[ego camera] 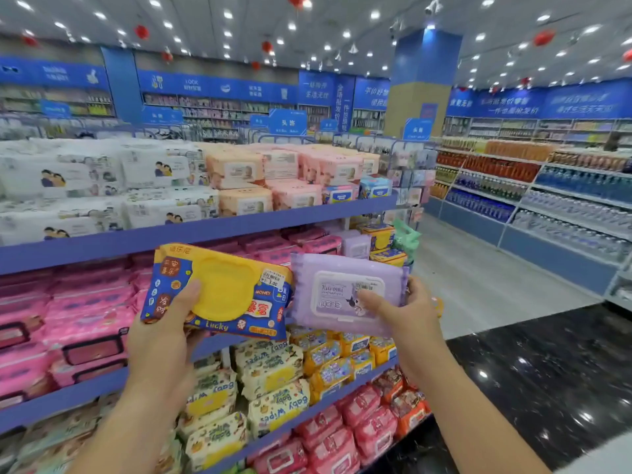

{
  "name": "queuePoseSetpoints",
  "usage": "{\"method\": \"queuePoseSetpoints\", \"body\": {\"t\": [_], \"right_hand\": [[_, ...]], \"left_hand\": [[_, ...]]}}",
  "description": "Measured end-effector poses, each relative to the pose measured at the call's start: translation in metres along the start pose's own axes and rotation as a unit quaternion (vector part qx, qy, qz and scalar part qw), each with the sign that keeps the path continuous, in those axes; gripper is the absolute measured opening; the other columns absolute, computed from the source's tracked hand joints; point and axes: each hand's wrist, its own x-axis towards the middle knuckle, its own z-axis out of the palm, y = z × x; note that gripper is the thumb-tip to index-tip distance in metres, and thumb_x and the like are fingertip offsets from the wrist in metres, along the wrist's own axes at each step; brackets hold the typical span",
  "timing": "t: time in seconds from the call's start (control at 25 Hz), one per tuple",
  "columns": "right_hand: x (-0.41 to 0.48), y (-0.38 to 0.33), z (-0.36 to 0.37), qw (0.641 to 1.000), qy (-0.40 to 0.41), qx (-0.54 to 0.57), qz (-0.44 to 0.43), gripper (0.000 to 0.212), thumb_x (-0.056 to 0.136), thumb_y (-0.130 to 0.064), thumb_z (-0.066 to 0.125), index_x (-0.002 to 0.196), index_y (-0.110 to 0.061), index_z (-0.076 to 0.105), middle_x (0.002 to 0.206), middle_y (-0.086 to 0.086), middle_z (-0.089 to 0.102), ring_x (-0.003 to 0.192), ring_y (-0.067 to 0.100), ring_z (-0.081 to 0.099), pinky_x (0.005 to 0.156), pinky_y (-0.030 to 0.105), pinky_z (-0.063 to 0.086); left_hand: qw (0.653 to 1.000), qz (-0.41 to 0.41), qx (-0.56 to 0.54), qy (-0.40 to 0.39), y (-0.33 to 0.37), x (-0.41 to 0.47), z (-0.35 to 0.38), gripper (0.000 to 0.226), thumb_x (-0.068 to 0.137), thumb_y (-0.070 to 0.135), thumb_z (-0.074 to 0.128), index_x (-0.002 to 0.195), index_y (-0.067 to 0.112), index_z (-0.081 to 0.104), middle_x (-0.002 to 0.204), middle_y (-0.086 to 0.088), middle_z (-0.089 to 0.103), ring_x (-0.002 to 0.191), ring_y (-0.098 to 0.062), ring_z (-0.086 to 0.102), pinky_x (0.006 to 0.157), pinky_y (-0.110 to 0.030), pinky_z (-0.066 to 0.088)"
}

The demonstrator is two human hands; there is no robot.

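My left hand [160, 340] grips a blue and yellow pack of wet wipes [232, 295] from below, thumb lying on its yellow lid. A white price sticker sits at the pack's upper right. My right hand [407, 313] holds a purple pack of wet wipes [338, 289] by its right end, thumb across the white lid. Both packs are held up side by side, nearly touching, in front of the middle shelf.
A blue shelf unit [205, 230] stacked with white, orange, pink and yellow wipe packs fills the left and centre. A grey aisle floor [478, 275] runs to the right, with shelves of bottled drinks [564, 206] beyond. Dark glossy floor [547, 388] lies at lower right.
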Motion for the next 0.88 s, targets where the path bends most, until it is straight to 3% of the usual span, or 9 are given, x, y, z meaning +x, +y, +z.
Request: {"method": "queuePoseSetpoints", "body": {"t": [0.08,0.2,0.32,0.4,0.56,0.72,0.88], "right_hand": [[0.038,0.01,-0.026,1.0,0.016,-0.007,-0.004,0.055,0.065,-0.018,0.092,0.111,-0.015,0.062,0.104,0.011,0.075,0.088,0.026,0.076,0.073,0.044,0.063],[0.101,0.035,-0.06,0.998,0.048,-0.029,-0.003,0.086,0.04,-0.049,0.098,0.112,-0.017,0.063,0.103,0.009,0.076,0.089,0.028,0.076,0.075,0.047,0.063],[0.174,0.065,-0.091,0.997,0.069,-0.02,0.01,0.104,0.026,-0.056,0.099,0.114,-0.014,0.063,0.105,0.013,0.076,0.092,0.035,0.075,0.079,0.053,0.062],[0.221,0.081,-0.109,0.997,0.071,-0.02,0.023,0.096,0.034,-0.049,0.101,0.115,-0.014,0.062,0.106,0.015,0.075,0.093,0.036,0.075,0.079,0.053,0.062],[0.32,0.131,-0.14,0.998,0.043,-0.023,0.041,0.049,0.07,-0.01,0.088,0.11,-0.016,0.061,0.105,0.014,0.074,0.091,0.032,0.075,0.072,0.045,0.062],[0.426,0.207,-0.158,0.994,-0.05,-0.042,0.086,0.05,0.076,-0.005,0.086,0.118,-0.016,0.062,0.111,0.012,0.075,0.095,0.03,0.075,0.074,0.045,0.062],[0.513,0.275,-0.163,0.978,-0.148,-0.047,0.142,0.062,0.073,-0.015,0.09,0.125,-0.021,0.057,0.121,0.011,0.071,0.101,0.028,0.074,0.084,0.051,0.061]], "left_hand": [[1.0,-0.005,-0.003,-0.018,-0.031,0.024,0.041,0.014,0.092,0.022,0.072,0.106,0.021,0.073,0.095,0.005,0.079,0.077,-0.011,0.075,0.066,-0.031,0.062],[0.999,-0.022,-0.005,-0.029,-0.084,0.068,0.099,0.018,0.089,0.022,0.075,0.107,0.02,0.073,0.101,0.001,0.079,0.091,-0.023,0.074,0.084,-0.047,0.058],[0.999,-0.035,-0.006,-0.04,-0.132,0.11,0.15,0.019,0.088,0.019,0.075,0.107,0.018,0.074,0.098,0.002,0.081,0.092,-0.025,0.073,0.077,-0.042,0.057],[0.998,-0.044,0.003,-0.038,-0.158,0.132,0.181,0.02,0.089,0.018,0.074,0.109,0.017,0.074,0.103,-0.001,0.081,0.094,-0.025,0.074,0.079,-0.042,0.057],[0.998,-0.05,0.036,-0.014,-0.206,0.173,0.23,0.023,0.089,0.018,0.073,0.112,0.014,0.073,0.104,-0.004,0.08,0.085,-0.019,0.077,0.079,-0.042,0.058],[0.996,-0.028,0.067,0.042,-0.255,0.197,0.269,0.019,0.089,0.018,0.074,0.107,0.018,0.073,0.101,-0.001,0.08,0.083,-0.017,0.076,0.077,-0.042,0.059],[0.991,-0.008,0.075,0.11,-0.287,0.2,0.313,0.023,0.088,0.018,0.072,0.111,0.016,0.073,0.106,-0.002,0.08,0.091,-0.021,0.075,0.077,-0.039,0.061]]}}
